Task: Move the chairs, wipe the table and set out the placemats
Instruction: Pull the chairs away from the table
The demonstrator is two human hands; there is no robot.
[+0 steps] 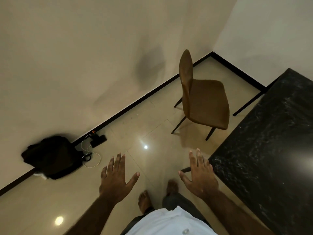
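glossy beige floor tiles (152,133) mirror the ceiling lights beneath cream walls (67,56) edged with dark skirting. we hold our left hand (116,178) and right hand (199,175) out flat, fingers spread, gripping nothing. a brown padded chair (203,99) on thin dark legs stands apart from the black speckled stone table (271,141). a limp black bag (52,158) slumps against the wall.

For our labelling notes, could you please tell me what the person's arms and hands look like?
Both forearms are bare, with no sleeves showing. The left hand and right hand carry no gloves, rings, watch or bands that I can see. A white shirt shows at the bottom edge.
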